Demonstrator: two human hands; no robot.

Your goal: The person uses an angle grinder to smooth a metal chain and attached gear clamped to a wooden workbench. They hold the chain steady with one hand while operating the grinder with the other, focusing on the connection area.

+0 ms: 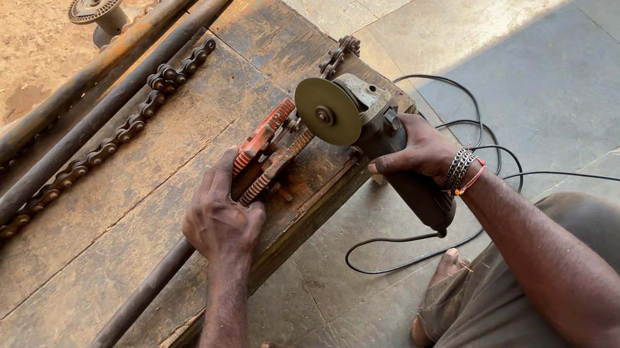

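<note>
- Head view looks down at a person who sits low at a worn wooden bench (88,264), feet on the stone floor (556,28).
- Right hand (415,154) is wrapped tight around the dark body of a grinder (371,133). Its round disc (327,111) stands on edge, just beside the metal.
- Left hand (220,219) lies flat with fingers pressed down on a long bar (123,317) and the red toothed gear (268,152) at its end. The gear sits near the bench's right edge.
- To do this well, I think the left hand should press hard so the bar cannot roll, and the fingers should keep back from the disc.
- Disc should meet the gear gently, held steady, not pushed hard.
- Black cord (487,168) loops on the floor by the bare feet; it looks best kept behind the grinder, away from the disc.
- More bars (96,67) and a chain (109,141) lie farther up the bench, well apart from the work.
</note>
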